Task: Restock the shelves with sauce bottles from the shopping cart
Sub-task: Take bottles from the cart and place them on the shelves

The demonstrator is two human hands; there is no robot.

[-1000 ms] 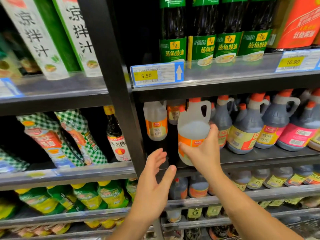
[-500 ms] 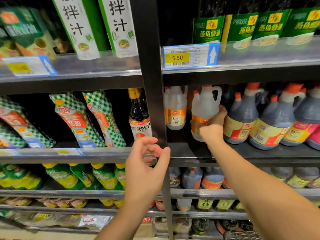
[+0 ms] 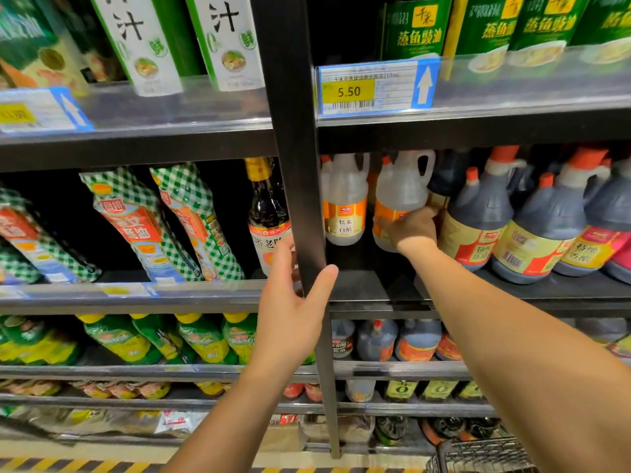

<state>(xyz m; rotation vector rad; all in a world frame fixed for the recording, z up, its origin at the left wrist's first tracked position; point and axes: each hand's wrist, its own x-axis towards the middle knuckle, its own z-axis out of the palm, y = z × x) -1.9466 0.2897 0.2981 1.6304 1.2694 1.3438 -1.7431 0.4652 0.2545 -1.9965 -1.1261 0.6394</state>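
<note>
My right hand point(image 3: 411, 230) is shut on a clear white-vinegar jug point(image 3: 403, 191) with an orange label, deep in the middle shelf point(image 3: 546, 295), beside an identical jug point(image 3: 345, 203) to its left. Dark vinegar jugs with orange caps point(image 3: 478, 213) stand just right of it. My left hand point(image 3: 293, 302) is around the black upright post point(image 3: 297, 165), fingers on its left side and thumb on its right. The shopping cart point(image 3: 485, 455) shows only as a wire corner at the bottom right.
A 5.50 price tag point(image 3: 375, 87) hangs on the shelf above, under green-labelled bottles point(image 3: 416, 29). The left bay holds green-checked pouches point(image 3: 136, 223) and a dark bottle point(image 3: 268, 213). Lower shelves carry more jugs and green pouches. A striped floor line runs along the bottom.
My right hand has pushed the clear jug up and back into the shelf next to the other one. My left hand rose from open air and closed around the post.
</note>
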